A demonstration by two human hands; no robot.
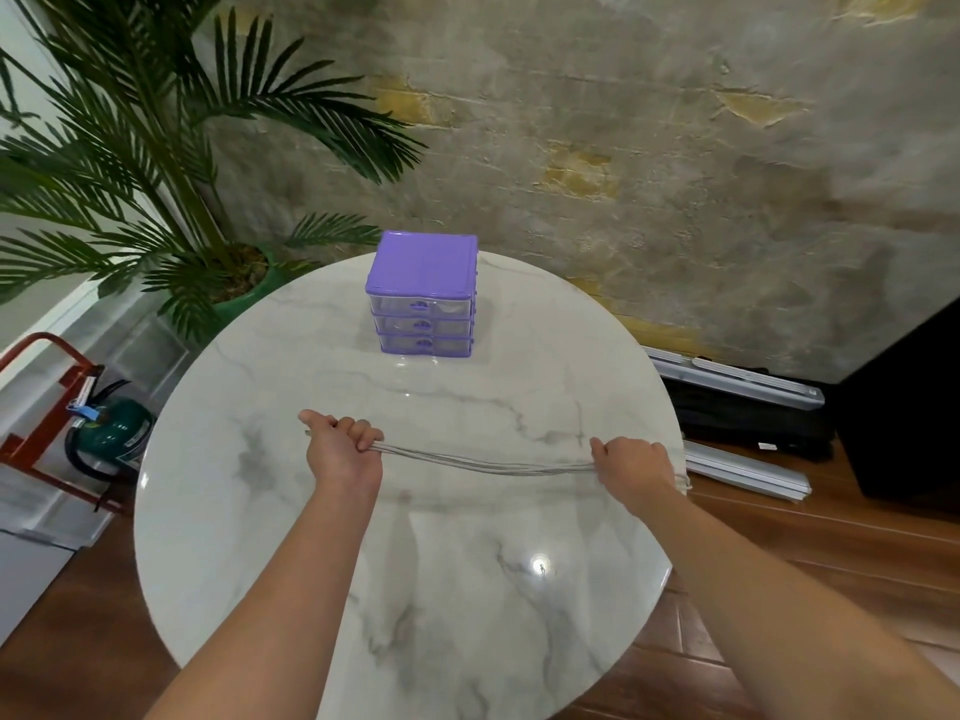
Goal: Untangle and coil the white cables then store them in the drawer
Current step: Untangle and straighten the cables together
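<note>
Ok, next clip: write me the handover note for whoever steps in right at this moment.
Left hand: closed on one end of the white cables. Right hand: closed on the other end, strands stretched between both hands above the marble table.
Purple drawer unit stands at the table's far side, all three drawers shut.
Done: strands look pulled out straight.
Left: coil them, open a drawer, put the coil inside.

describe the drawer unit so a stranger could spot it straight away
On the round marble table, look at the far edge, beyond the hands. The drawer unit stands there alone: a small purple box with three clear-fronted drawers, the only coloured thing on the tabletop.
</note>
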